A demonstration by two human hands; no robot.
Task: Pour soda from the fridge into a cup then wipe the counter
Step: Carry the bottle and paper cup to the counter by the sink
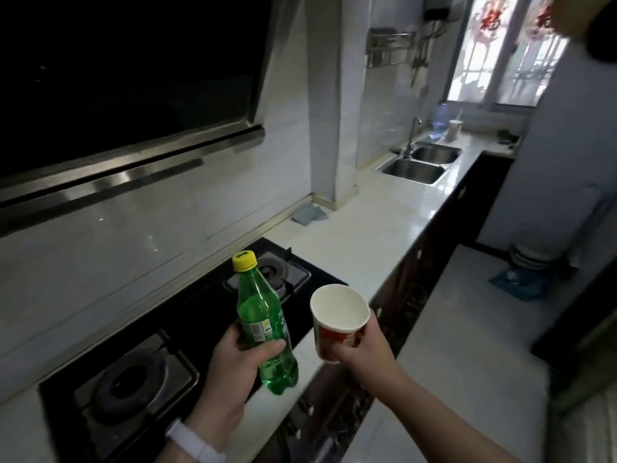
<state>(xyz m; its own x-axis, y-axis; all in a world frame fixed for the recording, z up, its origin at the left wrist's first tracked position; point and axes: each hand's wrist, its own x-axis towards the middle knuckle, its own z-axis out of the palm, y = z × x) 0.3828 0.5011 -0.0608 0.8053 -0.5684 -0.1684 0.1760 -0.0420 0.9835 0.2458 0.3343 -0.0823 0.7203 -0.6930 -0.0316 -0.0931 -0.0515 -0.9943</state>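
Observation:
My left hand (233, 365) grips a green soda bottle (263, 315) round its middle; the yellow cap (244, 261) is on, and the bottle leans slightly over the stove's front edge. To its right, my right hand (362, 345) holds a white paper cup (337, 320) with a red print; the cup is tilted toward me and looks empty inside. Bottle and cup are apart, both held above the counter edge. A folded blue-grey cloth (309, 213) lies on the white counter (360, 235) against the wall.
A black gas stove (160, 359) with two burners sits below my hands, under a range hood (127, 95). Farther right along the counter is a double steel sink (420, 163) with a tap. Dark cabinet fronts (430, 248) run below; the tiled floor (467, 329) lies to the right.

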